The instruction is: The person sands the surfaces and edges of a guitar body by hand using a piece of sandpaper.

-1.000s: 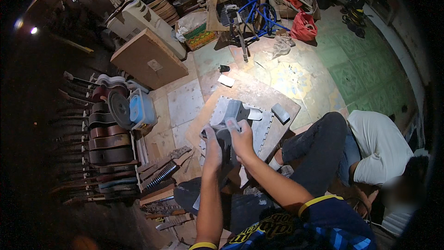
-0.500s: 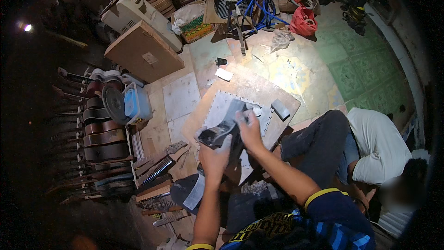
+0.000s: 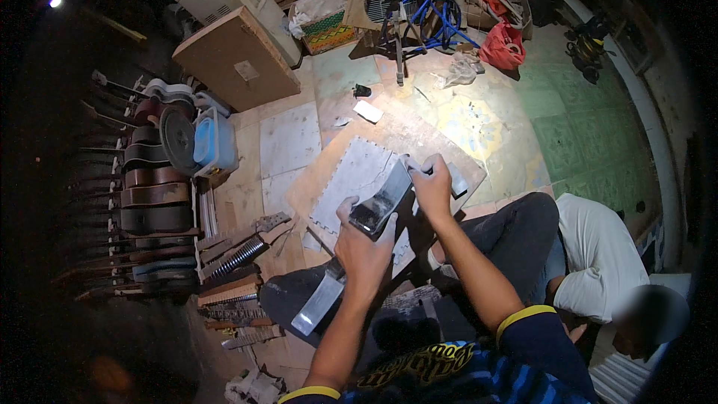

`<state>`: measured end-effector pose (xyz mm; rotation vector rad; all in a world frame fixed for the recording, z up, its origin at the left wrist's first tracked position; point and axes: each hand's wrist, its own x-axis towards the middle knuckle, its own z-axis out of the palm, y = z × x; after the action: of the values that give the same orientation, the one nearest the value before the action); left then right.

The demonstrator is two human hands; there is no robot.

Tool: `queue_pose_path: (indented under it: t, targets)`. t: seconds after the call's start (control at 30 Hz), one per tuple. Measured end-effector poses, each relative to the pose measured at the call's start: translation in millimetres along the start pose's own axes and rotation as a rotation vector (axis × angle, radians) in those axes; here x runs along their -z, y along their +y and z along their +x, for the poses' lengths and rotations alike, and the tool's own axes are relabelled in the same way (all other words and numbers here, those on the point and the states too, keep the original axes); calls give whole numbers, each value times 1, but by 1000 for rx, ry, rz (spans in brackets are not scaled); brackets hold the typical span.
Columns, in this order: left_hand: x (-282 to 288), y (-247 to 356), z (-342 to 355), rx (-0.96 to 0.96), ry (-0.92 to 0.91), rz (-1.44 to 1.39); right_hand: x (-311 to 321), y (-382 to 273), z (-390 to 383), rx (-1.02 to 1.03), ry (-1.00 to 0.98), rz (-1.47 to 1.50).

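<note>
Between my hands is a glossy black piece point(image 3: 383, 200) with dusty grey edges, curved like a small guitar body; its exact kind is unclear. Thumb and fingers of my left hand point(image 3: 363, 247) clasp its near end from both sides. At its far right end, my right hand point(image 3: 432, 187) is closed, fingertips bent against the edge. Whether a small pad sits under those fingers is hidden. Beneath the piece lies a pale foam mat point(image 3: 351, 172) with toothed edges, on a wooden board point(image 3: 307, 179). A grey block point(image 3: 456, 178) rests just beyond my right hand.
Guitar bodies point(image 3: 157, 198) stand in a rack at the left, beside a clear tub point(image 3: 221, 146). A grey flat bar point(image 3: 318, 303) lies by my left leg. Blue hose point(image 3: 441, 19) and a red bag point(image 3: 502, 46) are at the back. Another person point(image 3: 598, 247) sits at right.
The black piece has turned, showing more of its glossy face. My left hand has shifted right and now spans its near end. My right hand has moved slightly right.
</note>
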<state>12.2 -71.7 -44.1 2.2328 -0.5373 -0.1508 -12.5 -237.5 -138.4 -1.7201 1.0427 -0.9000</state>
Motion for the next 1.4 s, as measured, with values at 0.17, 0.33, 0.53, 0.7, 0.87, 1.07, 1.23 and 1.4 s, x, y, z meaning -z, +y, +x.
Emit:
queue_pose_path:
  t: [0.17, 0.33, 0.53, 0.7, 0.87, 1.07, 1.23, 1.4]
  targets:
    - [3, -6, 1, -36, 82, 24, -8, 14, -7, 56, -55, 31]
    - [12, -10, 13, -13, 114, -13, 11, 67, 63, -371, -83, 330]
    - [38, -59, 103, 223, 36, -59, 16, 50, 23, -371, -638, 201]
    - [25, -112, 169, 153, -181, -136, 15, 28, 12, -447, -856, -13]
    - [-30, -148, 203, 237, -403, -4, 6, 79, 4, -218, -903, -274]
    - [-82, -166, 208, 349, -528, 63, 4, 134, -3, -220, -798, -327]
    - [-106, -171, 212, 300, -543, 40, 8, 141, -1, -194, -603, -398]
    - [-114, -188, 213, 216, -539, 1, -20, 140, 3, 38, -448, -401]
